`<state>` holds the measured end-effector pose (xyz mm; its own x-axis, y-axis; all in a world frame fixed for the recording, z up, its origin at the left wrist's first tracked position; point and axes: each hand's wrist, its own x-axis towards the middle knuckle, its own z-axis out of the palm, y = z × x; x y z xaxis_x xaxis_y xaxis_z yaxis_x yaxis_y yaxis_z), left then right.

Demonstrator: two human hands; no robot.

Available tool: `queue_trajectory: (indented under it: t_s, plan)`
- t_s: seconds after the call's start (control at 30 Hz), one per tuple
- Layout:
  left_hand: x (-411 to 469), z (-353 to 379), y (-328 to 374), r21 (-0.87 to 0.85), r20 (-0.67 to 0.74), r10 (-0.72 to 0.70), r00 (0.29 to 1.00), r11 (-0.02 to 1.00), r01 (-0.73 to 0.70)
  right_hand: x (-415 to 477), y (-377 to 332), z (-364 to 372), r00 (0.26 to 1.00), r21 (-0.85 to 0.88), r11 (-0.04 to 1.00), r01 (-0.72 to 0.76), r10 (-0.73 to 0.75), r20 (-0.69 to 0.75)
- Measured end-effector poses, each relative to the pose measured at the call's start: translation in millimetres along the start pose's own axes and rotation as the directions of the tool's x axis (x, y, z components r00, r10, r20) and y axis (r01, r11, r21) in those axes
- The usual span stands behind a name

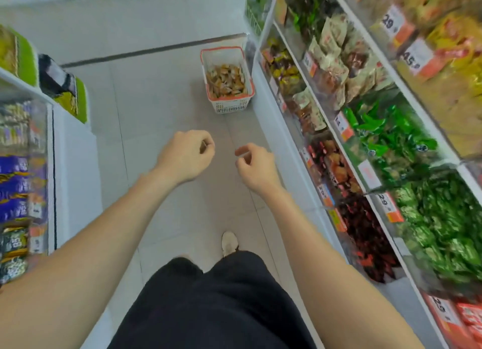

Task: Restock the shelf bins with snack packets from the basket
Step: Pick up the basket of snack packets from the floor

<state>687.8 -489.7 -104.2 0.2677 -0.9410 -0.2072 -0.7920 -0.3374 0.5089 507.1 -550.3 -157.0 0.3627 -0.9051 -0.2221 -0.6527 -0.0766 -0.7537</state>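
Note:
A white basket with a red rim (227, 53) stands on the aisle floor ahead, against the foot of the right shelf. It holds several orange-brown snack packets (225, 81). The right shelf's clear bins (391, 140) are filled with green, red, yellow and beige packets. My left hand (186, 154) and my right hand (255, 166) hang in front of me over the floor, short of the basket. Both have loosely curled fingers and hold nothing.
A second shelf unit (52, 140) with purple, yellow and green packs lines the left side. Orange price tags (344, 127) run along the right shelf edges. Grey floor tiles (161, 100) stretch between the shelves to the basket. My shoe (229, 241) is below.

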Motion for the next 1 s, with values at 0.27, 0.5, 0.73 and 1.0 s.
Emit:
queue_trajectory:
  t_s: [0.27, 0.5, 0.73, 1.0]
  plan:
    - [177.4, -87.2, -107.5, -0.111, 0.003, -0.05, 0.999, 0.993, 0.05, 215.4, -116.1, 53.6, 0.99, -0.073, 0.997, 0.039, -0.029, 0.136]
    - [351.8, -182.2, -217.8, -0.107, 0.042, -0.048, 0.998, 0.993, 0.052, 395.7, -211.3, 121.3, 0.994, -0.116, 0.992, 0.043, -0.03, 0.106]
    - [519.0, -254.5, -262.9, 0.002, 0.171, 0.046, 0.984, 0.999, -0.047, 537.2, -268.8, 144.3, 0.997, -0.069, 0.994, -0.079, 0.078, -0.022]
    - [762.9, -282.1, -260.0, 0.187, 0.338, 0.281, 0.898, 0.915, -0.357, 744.6, -277.6, 137.8, 0.898, 0.157, 0.978, -0.139, 0.191, -0.397]
